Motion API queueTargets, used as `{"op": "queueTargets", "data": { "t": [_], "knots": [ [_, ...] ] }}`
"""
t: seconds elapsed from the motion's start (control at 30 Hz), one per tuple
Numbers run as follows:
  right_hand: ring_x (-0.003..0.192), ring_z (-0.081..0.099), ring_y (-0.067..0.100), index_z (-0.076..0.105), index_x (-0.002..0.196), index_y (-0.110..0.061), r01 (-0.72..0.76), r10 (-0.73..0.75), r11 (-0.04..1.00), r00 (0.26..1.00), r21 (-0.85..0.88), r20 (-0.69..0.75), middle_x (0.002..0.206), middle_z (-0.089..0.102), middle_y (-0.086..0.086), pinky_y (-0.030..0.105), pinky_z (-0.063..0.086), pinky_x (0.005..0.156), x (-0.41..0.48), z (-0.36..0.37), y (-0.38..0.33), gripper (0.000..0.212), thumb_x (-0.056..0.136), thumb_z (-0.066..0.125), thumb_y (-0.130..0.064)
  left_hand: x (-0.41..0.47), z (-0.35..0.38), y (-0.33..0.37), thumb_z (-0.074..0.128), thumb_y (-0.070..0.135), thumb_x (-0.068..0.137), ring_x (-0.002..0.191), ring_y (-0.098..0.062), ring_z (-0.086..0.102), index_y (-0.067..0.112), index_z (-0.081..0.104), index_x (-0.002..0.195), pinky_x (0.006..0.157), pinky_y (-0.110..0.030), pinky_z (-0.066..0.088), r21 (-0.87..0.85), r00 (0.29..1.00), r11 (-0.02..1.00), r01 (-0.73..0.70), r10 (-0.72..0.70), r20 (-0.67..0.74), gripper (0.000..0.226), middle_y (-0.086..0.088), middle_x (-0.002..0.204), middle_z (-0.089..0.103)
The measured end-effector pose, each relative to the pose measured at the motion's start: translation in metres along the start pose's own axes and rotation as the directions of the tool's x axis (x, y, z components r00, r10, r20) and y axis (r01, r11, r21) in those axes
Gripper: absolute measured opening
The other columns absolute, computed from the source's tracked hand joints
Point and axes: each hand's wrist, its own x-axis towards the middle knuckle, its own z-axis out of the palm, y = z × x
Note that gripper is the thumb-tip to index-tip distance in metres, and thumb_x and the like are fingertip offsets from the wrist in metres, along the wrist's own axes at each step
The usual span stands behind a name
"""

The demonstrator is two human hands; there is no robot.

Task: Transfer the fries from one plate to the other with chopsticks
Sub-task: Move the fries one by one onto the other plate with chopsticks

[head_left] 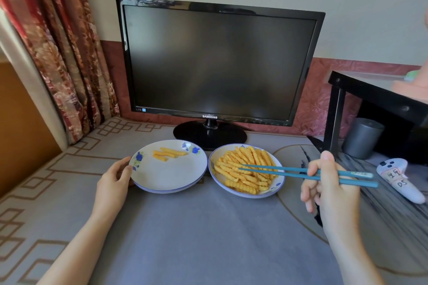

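Note:
Two white plates with blue flowers sit side by side on the grey table. The right plate (275,188) carries a heap of crinkle-cut fries (240,169). Three fries (168,154) lie at the back of the left plate (171,178). My right hand (328,190) grips a pair of blue chopsticks (294,172), whose tips hover slightly apart over the heap with nothing visibly pinched between them. My left hand (115,179) holds the left plate by its left rim.
A black Samsung monitor (215,62) stands just behind the plates. To the right are a white controller (398,180), a grey cylinder (362,137) and a black shelf (375,90). A patterned curtain (58,48) hangs at the left.

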Motion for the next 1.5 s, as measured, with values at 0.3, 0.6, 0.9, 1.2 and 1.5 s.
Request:
{"op": "queueTargets", "data": {
  "t": [0.3,0.6,0.9,1.2,1.5],
  "knots": [
    [0.026,0.035,0.015,0.042,0.064,-0.008,0.025,-0.013,0.993,0.995,0.116,-0.097,0.043,0.041,0.021,0.012,0.024,0.032,0.000,0.015,-0.007,0.044,0.102,0.036,-0.029,0.000,0.001,-0.001,0.047,0.017,0.098,0.090,-0.024,0.066,0.015,0.059,0.126,0.087,-0.034,0.045,0.004,1.000,1.000,-0.002,0.002,-0.004,0.031,-0.002,0.110,0.065],
    [0.028,0.035,0.020,0.046,0.065,-0.009,-0.166,0.160,0.962,0.986,0.216,0.044,0.038,0.043,0.009,0.018,0.028,0.033,-0.016,0.092,0.000,0.044,0.100,0.040,-0.035,0.000,0.001,-0.001,0.048,0.017,0.098,0.091,-0.025,0.065,0.015,0.060,0.124,0.084,-0.032,0.044,-0.012,1.000,1.000,-0.004,0.004,-0.008,0.029,-0.001,0.109,0.065],
    [0.030,0.037,0.019,0.049,0.065,-0.010,-0.303,0.263,0.941,0.935,0.150,0.237,0.040,0.046,0.010,0.022,0.029,0.033,-0.050,0.182,0.018,0.046,0.100,0.040,-0.040,0.001,0.002,-0.002,0.047,0.012,0.097,0.095,-0.027,0.064,0.012,0.060,0.124,0.081,-0.029,0.042,-0.008,1.000,1.000,-0.017,0.017,-0.013,0.030,-0.003,0.108,0.065],
    [0.032,0.040,0.021,0.052,0.065,-0.014,-0.247,0.193,0.961,0.922,0.125,0.337,0.041,0.048,0.008,0.025,0.029,0.035,-0.055,0.168,0.013,0.043,0.100,0.041,-0.038,0.001,0.001,-0.002,0.047,0.012,0.097,0.091,-0.026,0.065,0.012,0.060,0.124,0.081,-0.029,0.042,-0.010,1.000,1.000,-0.015,0.015,-0.006,0.030,-0.003,0.107,0.065],
    [0.029,0.031,0.018,0.050,0.067,-0.009,-0.088,0.071,0.991,0.984,0.097,0.166,0.038,0.041,0.011,0.018,0.025,0.033,-0.010,0.073,-0.004,0.042,0.101,0.039,-0.032,0.003,0.000,-0.006,0.047,0.016,0.097,0.098,-0.028,0.065,0.014,0.059,0.126,0.086,-0.033,0.045,-0.022,1.000,1.000,0.008,-0.008,0.004,0.031,-0.005,0.114,0.066]
  ]
}}
